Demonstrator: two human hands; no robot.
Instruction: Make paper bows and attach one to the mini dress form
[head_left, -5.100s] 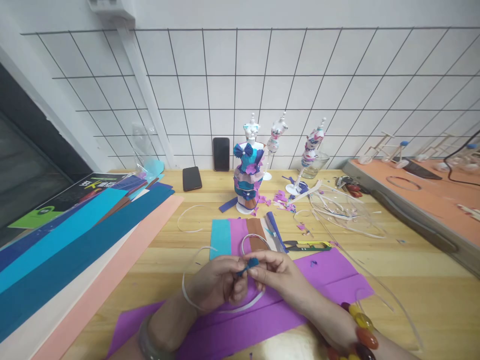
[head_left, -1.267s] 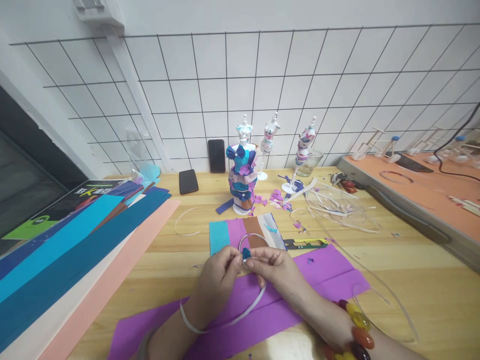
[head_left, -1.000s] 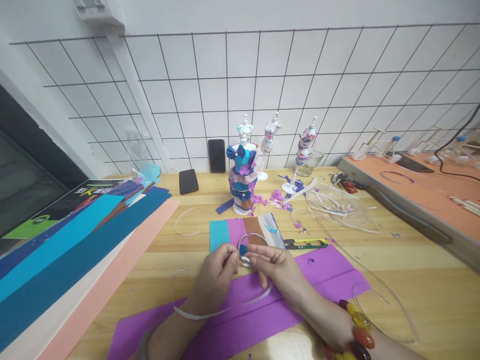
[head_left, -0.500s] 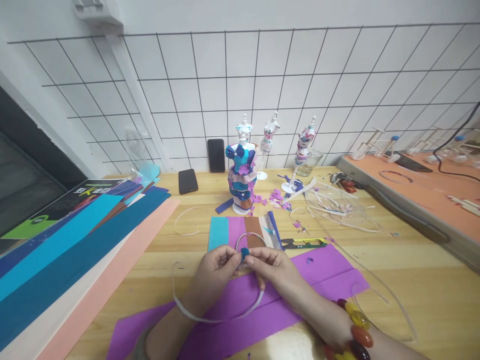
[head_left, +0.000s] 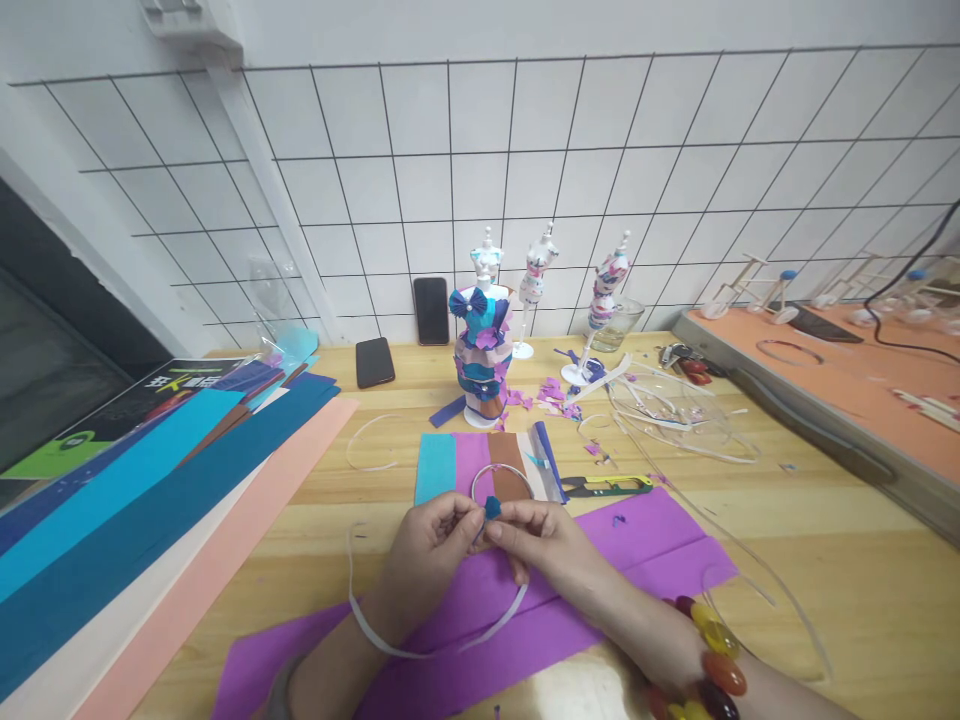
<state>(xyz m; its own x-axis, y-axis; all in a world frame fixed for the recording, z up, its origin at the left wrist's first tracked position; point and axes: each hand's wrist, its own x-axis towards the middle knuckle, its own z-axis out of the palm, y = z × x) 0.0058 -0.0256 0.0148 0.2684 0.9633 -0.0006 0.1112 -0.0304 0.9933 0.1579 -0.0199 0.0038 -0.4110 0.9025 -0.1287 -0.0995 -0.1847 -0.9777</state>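
Between my fingertips is a small teal paper flower. My left hand pinches it from the left and my right hand from the right. A white ribbon loops down below both hands. Just behind the flower a thin metal ring lies over a row of coloured paper pieces. Purple crepe paper spreads under my hands. Yellow-and-black snips lie to the right. Further back stands a small mannequin in a paper dress with a blue bow.
Long coloured paper strips cover the left side. Two phones are near the tiled wall. Two more mannequins, a glass, purple scraps and tangled clear ribbon are at the back. An orange-topped board is at right.
The teal flower has shifted slightly right between my fingers. The bottom of the white ribbon loop hangs a little lower. My hands have barely moved.
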